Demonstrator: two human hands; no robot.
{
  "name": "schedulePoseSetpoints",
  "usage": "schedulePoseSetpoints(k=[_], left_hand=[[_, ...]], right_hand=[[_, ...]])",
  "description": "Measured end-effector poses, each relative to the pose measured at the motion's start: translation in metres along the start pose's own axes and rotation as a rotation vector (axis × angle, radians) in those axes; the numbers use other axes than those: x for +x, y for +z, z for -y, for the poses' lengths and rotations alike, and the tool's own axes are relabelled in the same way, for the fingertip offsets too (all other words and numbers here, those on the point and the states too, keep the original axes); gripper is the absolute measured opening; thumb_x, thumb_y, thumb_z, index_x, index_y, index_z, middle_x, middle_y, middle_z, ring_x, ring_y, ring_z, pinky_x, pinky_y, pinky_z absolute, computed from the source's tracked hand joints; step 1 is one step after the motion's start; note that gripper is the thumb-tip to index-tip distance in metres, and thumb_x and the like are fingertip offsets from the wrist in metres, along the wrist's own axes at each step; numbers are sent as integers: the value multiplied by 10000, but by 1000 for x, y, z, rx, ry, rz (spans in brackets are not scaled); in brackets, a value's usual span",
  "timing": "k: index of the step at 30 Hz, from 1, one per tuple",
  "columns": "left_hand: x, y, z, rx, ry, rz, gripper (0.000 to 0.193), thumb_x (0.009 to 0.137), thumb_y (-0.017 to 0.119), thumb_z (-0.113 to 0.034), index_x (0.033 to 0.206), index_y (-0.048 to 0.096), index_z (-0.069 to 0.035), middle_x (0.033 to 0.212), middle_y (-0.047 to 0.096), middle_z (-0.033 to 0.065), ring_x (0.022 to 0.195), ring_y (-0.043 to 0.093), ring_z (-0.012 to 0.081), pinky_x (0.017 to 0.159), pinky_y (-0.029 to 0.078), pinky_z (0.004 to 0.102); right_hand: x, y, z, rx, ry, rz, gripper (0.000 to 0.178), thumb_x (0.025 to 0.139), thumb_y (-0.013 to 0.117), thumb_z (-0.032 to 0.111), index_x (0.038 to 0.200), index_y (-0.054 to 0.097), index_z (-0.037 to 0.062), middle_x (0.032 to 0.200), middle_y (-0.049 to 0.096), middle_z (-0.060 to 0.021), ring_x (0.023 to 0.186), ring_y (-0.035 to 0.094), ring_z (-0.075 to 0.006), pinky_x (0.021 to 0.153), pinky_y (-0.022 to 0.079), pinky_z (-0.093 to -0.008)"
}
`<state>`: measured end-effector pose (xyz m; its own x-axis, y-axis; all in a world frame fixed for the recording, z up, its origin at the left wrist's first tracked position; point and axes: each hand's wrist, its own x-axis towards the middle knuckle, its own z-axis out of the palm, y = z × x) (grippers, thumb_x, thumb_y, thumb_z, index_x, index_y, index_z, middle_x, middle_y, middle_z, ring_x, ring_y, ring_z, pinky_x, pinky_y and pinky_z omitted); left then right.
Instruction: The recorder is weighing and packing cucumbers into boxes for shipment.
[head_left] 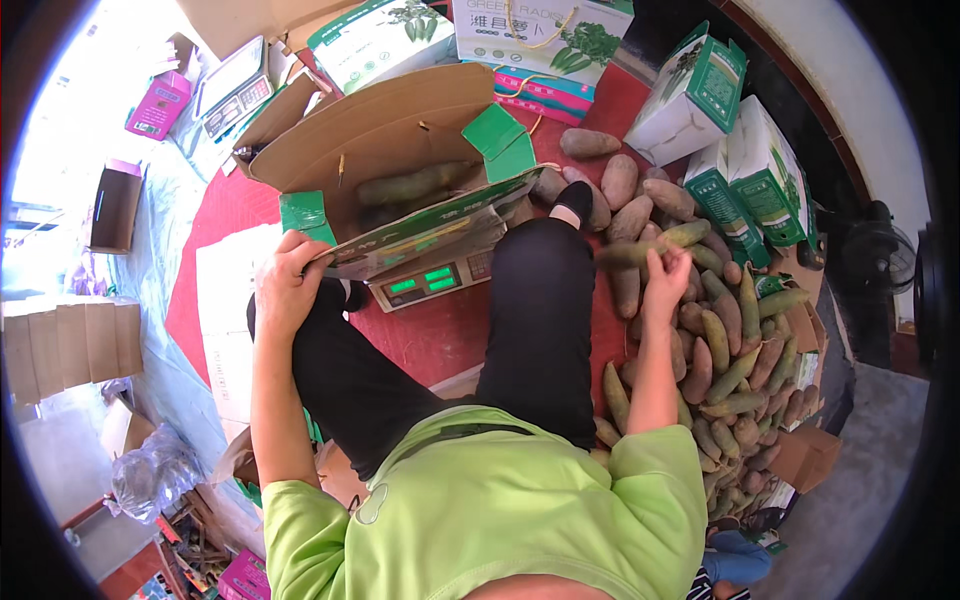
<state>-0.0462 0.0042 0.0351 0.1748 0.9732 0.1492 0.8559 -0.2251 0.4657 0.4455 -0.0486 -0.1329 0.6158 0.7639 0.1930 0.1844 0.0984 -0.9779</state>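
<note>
My left hand (287,285) is closed on the near side flap of an open cardboard box (330,130), close to its left corner. The box stands on a digital scale (430,285) with lit green digits. Inside it lie green radishes (415,185), partly in shadow. To the right of my knee, my right hand (667,285) is closed on a green radish (625,256), slightly blurred, above the pile. Beneath and around that hand spreads a large heap of green and brownish, soil-covered radishes (735,400).
A red mat (205,270) lies under the scale. White-and-green gift boxes (685,95) stand at the far right, with another carton (540,35) behind the open box. At the far left sits a second scale (238,105). Stacked brown cartons (75,345) and a plastic bag (155,475) lie left.
</note>
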Motion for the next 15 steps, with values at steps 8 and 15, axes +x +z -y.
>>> schedulePoseSetpoints(k=[8,15], left_hand=[[0,-2,-1,21,11,3,80,798,655,-109,866,680,-76,841,597,76,786,613,292,685,472,373],[-2,-2,-3,34,27,-8,83,797,653,-109,866,683,-75,847,603,74,782,615,288,688,475,370]], right_hand=[[57,88,177,338,-485,131,330,837,649,-38,1118,485,12,1147,599,-155,1035,570,-186,907,465,-317],[41,182,232,342,-555,441,305,786,699,-10,1057,583,65,1047,602,-43,940,596,-133,787,520,-273]])
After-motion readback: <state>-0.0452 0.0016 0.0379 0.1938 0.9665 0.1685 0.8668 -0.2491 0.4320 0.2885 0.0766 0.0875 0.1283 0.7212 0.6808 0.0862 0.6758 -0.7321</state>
